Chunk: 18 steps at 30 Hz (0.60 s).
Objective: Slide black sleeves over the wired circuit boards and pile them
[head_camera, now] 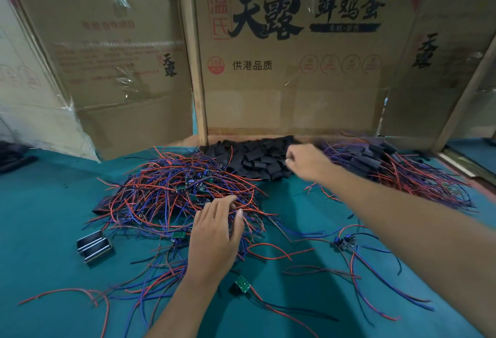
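A big tangle of red and blue wired circuit boards (171,190) lies at the left centre of the green table. My left hand (214,235) rests on its near edge, fingers curled into the wires. Behind it sits a heap of loose black sleeves (252,157). My right hand (306,160) reaches over the right side of that heap, fingers curled down among the sleeves; whether it holds one is hidden. Further right lies a pile of sleeved boards (381,160) with wires trailing toward me. Two loose boards, a green one (243,284) and another (346,242), lie near the front.
Cardboard boxes (290,50) stand as a wall along the back of the green table (53,203). A small black-and-silver part (94,246) lies at the left. Stray wires (80,294) spread over the near table. A wooden edge (461,163) runs at the right.
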### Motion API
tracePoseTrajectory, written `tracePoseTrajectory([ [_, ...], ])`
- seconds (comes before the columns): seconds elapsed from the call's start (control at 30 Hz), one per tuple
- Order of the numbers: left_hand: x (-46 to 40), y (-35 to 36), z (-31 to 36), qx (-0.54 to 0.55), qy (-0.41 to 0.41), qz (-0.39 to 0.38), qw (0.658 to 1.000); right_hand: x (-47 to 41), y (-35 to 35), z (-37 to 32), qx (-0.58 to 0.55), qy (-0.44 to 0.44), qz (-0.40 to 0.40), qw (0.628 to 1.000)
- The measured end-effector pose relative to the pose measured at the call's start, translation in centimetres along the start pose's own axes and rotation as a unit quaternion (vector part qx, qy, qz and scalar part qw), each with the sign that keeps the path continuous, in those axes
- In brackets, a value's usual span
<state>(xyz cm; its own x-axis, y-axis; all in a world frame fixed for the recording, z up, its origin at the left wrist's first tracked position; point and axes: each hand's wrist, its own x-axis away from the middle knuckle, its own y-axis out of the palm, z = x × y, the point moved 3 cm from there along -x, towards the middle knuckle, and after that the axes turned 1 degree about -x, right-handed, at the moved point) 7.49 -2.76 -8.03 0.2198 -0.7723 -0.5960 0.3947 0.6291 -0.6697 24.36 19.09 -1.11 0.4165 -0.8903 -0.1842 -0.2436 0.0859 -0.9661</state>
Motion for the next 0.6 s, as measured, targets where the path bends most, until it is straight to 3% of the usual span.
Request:
tracePoseTrajectory([
  [0.07, 0.0, 0.1, -0.5, 0.010, -0.013, -0.002, 1.000, -0.9, 2.6, -1.8, 0.025, 0.014, -0.027, 0.999],
  [0.37, 0.0, 0.4, -1.2, 0.008, -0.011, 0.007, 1.000, -3.3, 5.6, -3.4, 0.063, 0.104, 0.003, 0.993],
  [0.5, 0.0, 0.2, -1.0, 0.009, -0.001, 0.011, 1.000, -0.6, 3.0, -3.5, -0.098, 0.131, 0.039, 0.986],
  [0.6, 0.0, -0.2, 0.1, -0.021, 0.045, 0.007, 0.999, 5.2, 1.7, -5.0, -0.347, 0.073, 0.022, 0.935],
])
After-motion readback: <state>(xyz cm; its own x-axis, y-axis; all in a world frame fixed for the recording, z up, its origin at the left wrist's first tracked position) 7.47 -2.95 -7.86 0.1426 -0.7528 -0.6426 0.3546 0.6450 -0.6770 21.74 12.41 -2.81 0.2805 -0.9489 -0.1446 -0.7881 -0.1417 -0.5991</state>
